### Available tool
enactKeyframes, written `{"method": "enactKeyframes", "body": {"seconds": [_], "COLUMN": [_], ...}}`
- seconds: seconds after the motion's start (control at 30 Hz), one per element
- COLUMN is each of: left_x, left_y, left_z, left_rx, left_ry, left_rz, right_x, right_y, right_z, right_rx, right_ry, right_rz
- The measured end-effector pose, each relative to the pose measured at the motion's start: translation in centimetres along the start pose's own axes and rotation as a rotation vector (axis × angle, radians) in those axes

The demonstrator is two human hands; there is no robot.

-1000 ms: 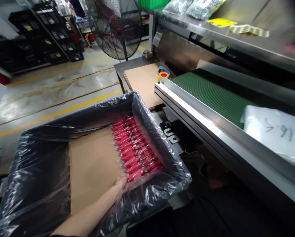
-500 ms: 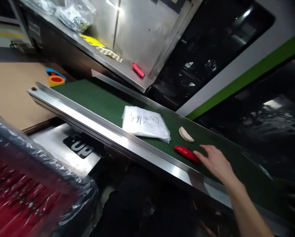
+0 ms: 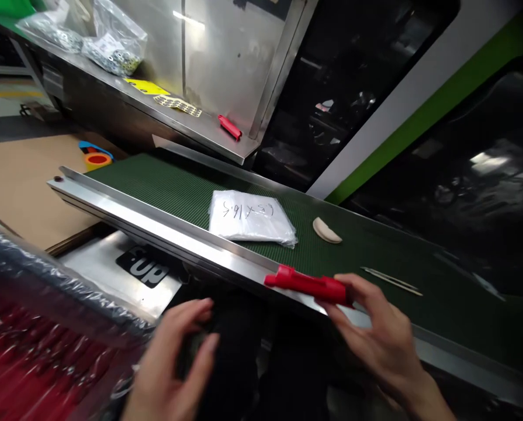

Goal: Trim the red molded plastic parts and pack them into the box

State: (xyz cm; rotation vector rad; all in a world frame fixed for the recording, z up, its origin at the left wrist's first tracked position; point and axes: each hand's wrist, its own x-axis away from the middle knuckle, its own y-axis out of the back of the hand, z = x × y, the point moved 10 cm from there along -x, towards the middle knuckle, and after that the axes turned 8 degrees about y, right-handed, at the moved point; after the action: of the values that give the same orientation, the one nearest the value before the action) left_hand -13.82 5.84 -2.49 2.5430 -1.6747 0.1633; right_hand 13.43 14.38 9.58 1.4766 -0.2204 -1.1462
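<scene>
Between the thumb and fingers of my right hand (image 3: pixel 381 333) is one end of a long red plastic piece (image 3: pixel 307 285), shaped like a handle. It is raised over the near metal rail of the green conveyor belt (image 3: pixel 165 184). My left hand (image 3: pixel 173 356) is in front of the rail with nothing in it, thumb and fingers apart. On the belt lie a stack of clear plastic bags (image 3: pixel 252 219) with handwriting on top, a pale half-round piece (image 3: pixel 326 231) and a thin pointed stick-like thing (image 3: pixel 391 280).
At the lower left stands a plastic-lined box (image 3: pixel 68 292) of similar red pieces. On the metal shelf behind are another red piece (image 3: pixel 229 127), a sticker sheet (image 3: pixel 177 105) and bags of metal parts (image 3: pixel 114 49). A tape roll (image 3: pixel 97 159) sits on cardboard (image 3: pixel 20 181).
My right hand has taken hold of the red piece and lifted it off the belt toward me. My left hand has come into view. The thin stick-like thing now shows on the belt.
</scene>
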Motion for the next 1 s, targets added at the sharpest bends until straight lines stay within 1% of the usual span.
{"method": "enactKeyframes", "body": {"seconds": [0.03,0.1,0.13,0.17,0.23,0.37,0.47,0.53,0.6,0.67,0.77,0.87,1.0], "left_x": [0.3,0.9,1.3,1.6,2.0,2.4,2.7,2.9,3.0,3.1,3.4,3.6,4.0], "left_y": [-2.0,-5.7,-6.9,-7.5,-7.3,-5.3,-5.4,-5.8,-6.1,-6.5,-7.1,-7.9,-8.8], "left_z": [-1.0,-1.6,-1.5,-1.2,-0.2,1.6,1.9,1.9,2.0,2.3,3.2,3.9,5.0], "left_rx": [-0.004,0.039,0.051,0.057,0.059,0.068,0.059,0.071,0.062,0.062,0.207,0.353,0.432], "left_ry": [-0.033,-0.028,-0.016,0.006,0.077,0.258,0.336,0.376,0.411,0.457,0.56,0.612,0.62], "left_rz": [0.063,0.24,0.301,0.335,0.325,0.193,0.18,0.185,0.179,0.208,0.25,0.311,0.426], "right_x": [0.4,1.4,1.9,2.4,3.3,4.8,5.5,5.9,6.3,6.7,7.6,8.4,9.3], "right_y": [0.0,-0.1,-0.2,-0.3,-0.9,-1.7,-1.9,-2.1,-2.6,-3.5,-5.0,-5.9,-7.1], "right_z": [2.0,4.8,5.5,5.9,5.9,4.4,3.3,2.4,1.5,0.9,0.2,-0.2,-0.3], "right_rx": [-0.041,-0.116,-0.151,-0.19,-0.273,-0.403,-0.468,-0.524,-0.638,-0.798,-1.004,-1.104,-1.2], "right_ry": [0.081,0.196,0.217,0.215,0.184,0.031,-0.076,-0.186,-0.314,-0.432,-0.59,-0.681,-0.778], "right_rz": [0.004,0.014,0.012,0.019,0.051,0.064,0.053,0.04,0.035,0.046,0.068,0.071,0.068]}}
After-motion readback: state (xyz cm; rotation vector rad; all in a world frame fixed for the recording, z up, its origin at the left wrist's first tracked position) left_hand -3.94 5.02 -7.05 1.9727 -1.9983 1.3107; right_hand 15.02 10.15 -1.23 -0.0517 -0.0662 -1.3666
